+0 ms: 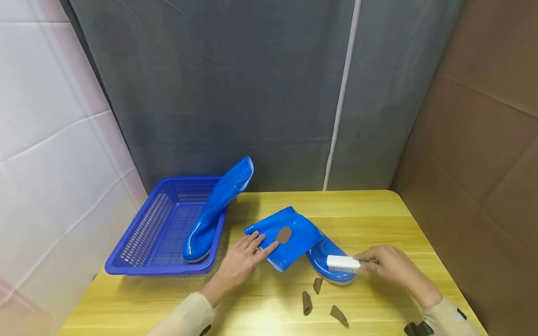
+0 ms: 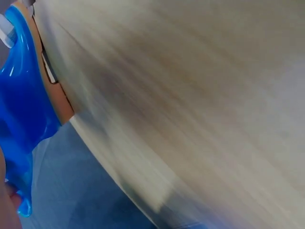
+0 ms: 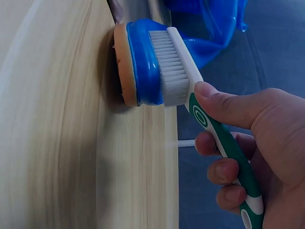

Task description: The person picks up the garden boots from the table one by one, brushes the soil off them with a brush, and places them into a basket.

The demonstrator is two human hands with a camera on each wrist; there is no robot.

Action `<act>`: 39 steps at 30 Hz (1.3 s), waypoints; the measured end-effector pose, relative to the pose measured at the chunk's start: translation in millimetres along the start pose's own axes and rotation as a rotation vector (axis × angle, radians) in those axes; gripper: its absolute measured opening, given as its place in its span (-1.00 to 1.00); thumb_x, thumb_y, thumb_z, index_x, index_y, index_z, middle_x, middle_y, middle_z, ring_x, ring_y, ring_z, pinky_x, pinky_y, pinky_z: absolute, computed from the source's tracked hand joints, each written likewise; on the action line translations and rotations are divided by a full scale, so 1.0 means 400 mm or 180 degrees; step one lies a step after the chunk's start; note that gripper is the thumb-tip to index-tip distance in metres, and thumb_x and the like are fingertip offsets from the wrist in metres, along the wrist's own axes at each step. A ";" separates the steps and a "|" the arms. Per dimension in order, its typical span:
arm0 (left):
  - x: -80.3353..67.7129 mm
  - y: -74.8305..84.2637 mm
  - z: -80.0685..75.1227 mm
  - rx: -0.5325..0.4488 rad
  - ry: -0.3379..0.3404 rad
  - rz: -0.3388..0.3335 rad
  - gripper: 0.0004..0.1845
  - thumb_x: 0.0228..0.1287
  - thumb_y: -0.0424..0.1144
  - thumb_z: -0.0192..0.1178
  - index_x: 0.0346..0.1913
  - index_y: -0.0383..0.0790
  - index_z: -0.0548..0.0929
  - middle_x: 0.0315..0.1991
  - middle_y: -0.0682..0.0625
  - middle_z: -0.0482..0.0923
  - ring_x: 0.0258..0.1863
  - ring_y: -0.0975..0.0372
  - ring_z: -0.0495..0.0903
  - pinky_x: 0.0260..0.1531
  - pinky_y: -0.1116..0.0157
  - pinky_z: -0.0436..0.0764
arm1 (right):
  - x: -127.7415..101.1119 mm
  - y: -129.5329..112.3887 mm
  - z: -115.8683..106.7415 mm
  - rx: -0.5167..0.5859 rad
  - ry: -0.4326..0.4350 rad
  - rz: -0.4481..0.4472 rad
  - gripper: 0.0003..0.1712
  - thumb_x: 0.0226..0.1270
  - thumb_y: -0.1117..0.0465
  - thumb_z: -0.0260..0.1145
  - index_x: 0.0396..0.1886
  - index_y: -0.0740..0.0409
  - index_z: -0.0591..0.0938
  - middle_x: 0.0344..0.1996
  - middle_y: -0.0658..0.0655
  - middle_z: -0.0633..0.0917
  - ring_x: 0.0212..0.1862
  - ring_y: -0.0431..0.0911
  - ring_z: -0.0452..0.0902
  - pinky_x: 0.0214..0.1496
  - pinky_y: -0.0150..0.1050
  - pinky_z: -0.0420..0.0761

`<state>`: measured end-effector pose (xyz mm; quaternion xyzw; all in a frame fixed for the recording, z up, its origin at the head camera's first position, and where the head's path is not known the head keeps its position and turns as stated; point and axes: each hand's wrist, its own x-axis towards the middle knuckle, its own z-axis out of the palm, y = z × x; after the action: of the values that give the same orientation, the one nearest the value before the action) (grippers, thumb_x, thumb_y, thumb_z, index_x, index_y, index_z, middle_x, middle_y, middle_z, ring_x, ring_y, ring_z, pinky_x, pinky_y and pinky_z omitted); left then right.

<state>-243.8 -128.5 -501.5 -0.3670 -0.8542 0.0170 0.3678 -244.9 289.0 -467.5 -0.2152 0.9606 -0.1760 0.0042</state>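
A glossy blue rain boot [image 1: 294, 233] lies on the table with its shaft toward the left and its toe toward the right. My left hand [image 1: 241, 261] holds the shaft near its opening; in the left wrist view only part of that hand shows, beside the blue shaft [image 2: 21, 109]. A flat brown patch [image 1: 284, 235] sits on the shaft close to my fingertips. My right hand [image 3: 267, 138] grips the green and white handle of a scrub brush [image 3: 178, 67]. Its pale bristles rest against the boot's toe [image 3: 145, 62], above the tan sole.
Several brown pieces [image 1: 307, 303] lie on the wooden table [image 1: 252, 303] in front of the boot. On the left stands a blue plastic basket [image 1: 147, 224], with a second blue boot [image 1: 210, 214] leaning over its right rim. A grey curtain [image 1: 231, 93] hangs behind the table.
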 end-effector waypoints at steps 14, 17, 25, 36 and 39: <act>-0.043 0.030 0.026 -0.0014 -0.0135 0.0007 -0.41 0.64 -0.24 -0.54 0.31 0.17 0.52 0.18 -0.11 0.63 0.22 0.01 0.60 0.26 0.01 0.58 | 0.017 0.008 0.000 0.0170 0.0024 0.0131 -0.76 0.15 0.06 0.46 -0.15 -0.29 0.79 -0.15 -0.06 0.81 -0.08 -0.10 0.70 -0.12 -0.10 0.67; -0.026 0.016 0.009 0.0087 -0.0097 0.0129 -0.40 0.64 -0.24 -0.55 0.29 0.17 0.54 0.17 -0.10 0.64 0.21 0.02 0.60 0.33 -0.02 0.51 | 0.016 0.001 -0.008 0.0183 -0.0022 0.0117 -0.76 0.17 0.04 0.45 -0.13 -0.27 0.79 -0.14 -0.05 0.81 -0.09 -0.12 0.69 -0.13 -0.14 0.66; 0.003 0.004 -0.026 0.0072 -0.0318 0.0279 -0.37 0.62 -0.25 -0.61 0.33 0.17 0.50 0.20 -0.08 0.64 0.24 0.03 0.60 0.33 -0.02 0.50 | 0.014 -0.046 -0.102 0.0880 -0.0462 -0.0188 -0.68 0.32 -0.08 0.33 0.01 -0.17 0.74 -0.04 0.01 0.78 -0.10 -0.25 0.65 -0.22 -0.38 0.59; 0.023 0.017 -0.054 0.0255 -0.0805 0.0260 -0.40 0.28 -0.29 0.27 0.36 0.22 0.48 0.26 -0.04 0.60 0.29 0.06 0.56 0.40 0.04 0.45 | 0.208 -0.257 -0.104 -0.0384 0.0262 -0.0549 -0.70 0.39 0.10 0.30 0.08 -0.07 0.72 -0.13 0.03 0.79 -0.25 -0.16 0.63 -0.23 -0.20 0.65; 0.032 0.022 -0.050 0.0243 -0.0855 0.0280 -0.40 0.30 -0.29 0.26 0.36 0.22 0.47 0.28 -0.03 0.58 0.31 0.07 0.55 0.42 0.05 0.43 | 0.234 -0.266 -0.081 -0.0677 0.0425 -0.0650 -0.73 0.37 0.14 0.32 0.02 -0.03 0.74 -0.25 0.03 0.79 -0.40 -0.21 0.53 -0.39 -0.33 0.54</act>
<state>-231.5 -118.8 -481.7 -0.3843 -0.8776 0.1145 0.2628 -288.9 171.2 -394.8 -0.2987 0.9451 -0.0867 -0.1004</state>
